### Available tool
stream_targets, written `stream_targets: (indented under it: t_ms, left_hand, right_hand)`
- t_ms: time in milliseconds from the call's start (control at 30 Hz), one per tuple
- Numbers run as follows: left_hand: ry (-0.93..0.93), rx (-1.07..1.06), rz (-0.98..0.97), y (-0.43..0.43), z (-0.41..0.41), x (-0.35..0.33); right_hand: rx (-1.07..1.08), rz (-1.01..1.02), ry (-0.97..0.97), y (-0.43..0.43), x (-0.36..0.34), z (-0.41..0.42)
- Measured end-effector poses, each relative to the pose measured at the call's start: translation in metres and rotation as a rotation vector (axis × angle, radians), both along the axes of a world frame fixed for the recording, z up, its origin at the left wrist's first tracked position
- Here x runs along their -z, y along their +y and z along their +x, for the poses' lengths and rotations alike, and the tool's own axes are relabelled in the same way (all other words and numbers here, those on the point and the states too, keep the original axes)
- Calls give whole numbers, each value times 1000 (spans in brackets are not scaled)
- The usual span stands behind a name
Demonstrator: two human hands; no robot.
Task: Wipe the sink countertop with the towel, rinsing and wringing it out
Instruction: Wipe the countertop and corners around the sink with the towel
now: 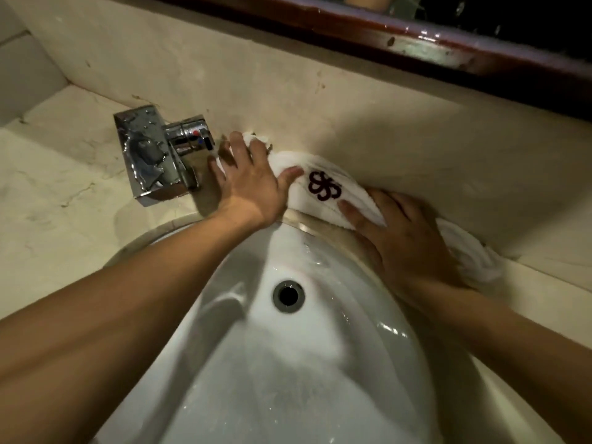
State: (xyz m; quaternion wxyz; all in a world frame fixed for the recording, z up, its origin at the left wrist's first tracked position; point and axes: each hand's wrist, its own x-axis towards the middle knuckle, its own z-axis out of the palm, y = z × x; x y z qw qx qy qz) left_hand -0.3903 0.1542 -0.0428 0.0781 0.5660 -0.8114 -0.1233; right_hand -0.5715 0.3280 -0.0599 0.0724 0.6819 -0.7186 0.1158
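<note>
Chrome faucet (153, 153) stands wet on the countertop (48, 187) at back left of the white sink basin (288, 363), drain (288, 296) in the middle. The faucet sits just beside the left hand, blocking that end. Dark red mirror frame (416, 36) runs above the backsplash (352, 116). White towel (323, 184) with a dark logo lies bunched along the ledge between basin rim and backsplash. Left hand (246, 184) is flat on the towel's left end, fingers spread, thumb out. Right hand (400, 238) presses the towel's right part, fingers straight and slightly apart. Both forearms reach across the basin.
</note>
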Motion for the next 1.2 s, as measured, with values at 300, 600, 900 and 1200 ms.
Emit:
stream_targets:
  t_ms: [300,600,900,1200]
  left_hand:
    - [86,96,-28,34,34,-9]
    - [226,215,-60,63,73,-19]
    - [132,-46,-35,-2,10,0]
    - [-26,-26,-105,-9,11,0]
  right_hand:
    - [-81,76,-109,17,-26,10]
    - [-208,34,-2,55,-50,18]
    - [31,52,-111,-9,-8,19]
    - [35,32,-109,-13,-4,20]
